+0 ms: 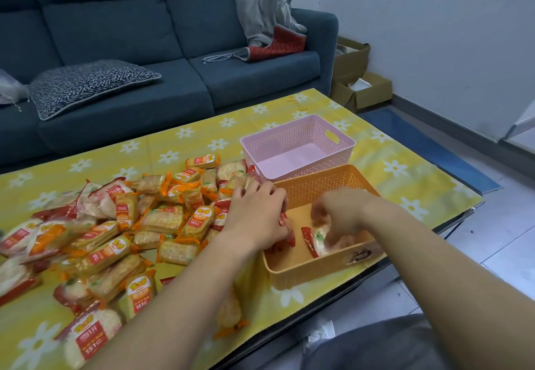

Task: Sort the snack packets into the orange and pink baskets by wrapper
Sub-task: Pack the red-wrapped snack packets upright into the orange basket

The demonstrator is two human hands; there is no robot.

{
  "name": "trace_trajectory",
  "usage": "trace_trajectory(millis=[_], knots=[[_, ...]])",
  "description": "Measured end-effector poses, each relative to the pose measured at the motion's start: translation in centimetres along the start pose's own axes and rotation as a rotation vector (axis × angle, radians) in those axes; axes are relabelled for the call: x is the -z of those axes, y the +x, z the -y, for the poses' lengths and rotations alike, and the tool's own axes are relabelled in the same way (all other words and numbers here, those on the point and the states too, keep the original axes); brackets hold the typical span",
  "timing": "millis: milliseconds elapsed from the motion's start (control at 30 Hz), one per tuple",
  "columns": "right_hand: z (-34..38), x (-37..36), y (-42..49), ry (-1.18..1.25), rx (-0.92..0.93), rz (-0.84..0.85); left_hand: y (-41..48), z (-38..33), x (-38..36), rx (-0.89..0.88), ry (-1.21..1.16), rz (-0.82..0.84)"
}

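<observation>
We have barely begun. Our right grip [338, 216] pinches a red packet [317, 239] inside the orange basket [327, 181]. Our left grip [257, 216] curls round a second packet [285, 222] at its 9 o'clock rim. The pink basket [289, 135] at 12 holds none, and the pile [115, 239] at 9 waits on the desk [405, 172].
</observation>
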State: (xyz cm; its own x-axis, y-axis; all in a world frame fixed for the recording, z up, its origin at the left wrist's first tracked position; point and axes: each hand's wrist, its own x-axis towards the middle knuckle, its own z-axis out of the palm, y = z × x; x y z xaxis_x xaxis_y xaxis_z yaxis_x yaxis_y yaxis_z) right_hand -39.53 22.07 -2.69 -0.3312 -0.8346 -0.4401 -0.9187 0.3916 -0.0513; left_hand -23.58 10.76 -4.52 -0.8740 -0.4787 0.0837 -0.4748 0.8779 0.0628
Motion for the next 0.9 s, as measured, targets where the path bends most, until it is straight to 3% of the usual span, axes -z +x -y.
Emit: trace_trajectory(millis=[67,167,333,400,533,633,700,767,900], knots=[[1.2,-0.8,0.3,-0.017,0.031,0.073,0.1,0.0,0.2,0.006,-0.017,0.014],[1.1,0.1,0.2,-0.020,0.006,0.007,-0.1,0.2,0.3,0.010,-0.051,0.021],[-0.6,1.4,0.1,0.216,-0.120,-0.398,0.0,0.1,-0.1,0.043,-0.072,0.009],[0.7,0.4,0.8,0.366,-0.178,-0.483,0.0,-0.3,-0.2,0.062,-0.082,0.001],[3.0,-1.4,2.1,0.517,-0.045,-0.259,-0.1,-0.4,-0.3,-0.017,-0.092,-0.020],[0.5,-0.9,1.6,0.670,0.057,-0.068,0.1,-0.2,-0.4,-0.027,-0.121,0.001],[-1.7,-0.9,1.5,0.608,-0.045,-0.196,0.2,-0.3,-0.5,-0.023,-0.094,-0.011],[-2.5,-1.2,1.5,0.344,-0.251,-0.360,0.2,-0.6,-0.5,-0.018,-0.078,-0.033],[0.5,-2.0,1.5,0.102,-0.405,-0.265,0.3,-0.9,-0.6,-0.004,-0.059,-0.047]])
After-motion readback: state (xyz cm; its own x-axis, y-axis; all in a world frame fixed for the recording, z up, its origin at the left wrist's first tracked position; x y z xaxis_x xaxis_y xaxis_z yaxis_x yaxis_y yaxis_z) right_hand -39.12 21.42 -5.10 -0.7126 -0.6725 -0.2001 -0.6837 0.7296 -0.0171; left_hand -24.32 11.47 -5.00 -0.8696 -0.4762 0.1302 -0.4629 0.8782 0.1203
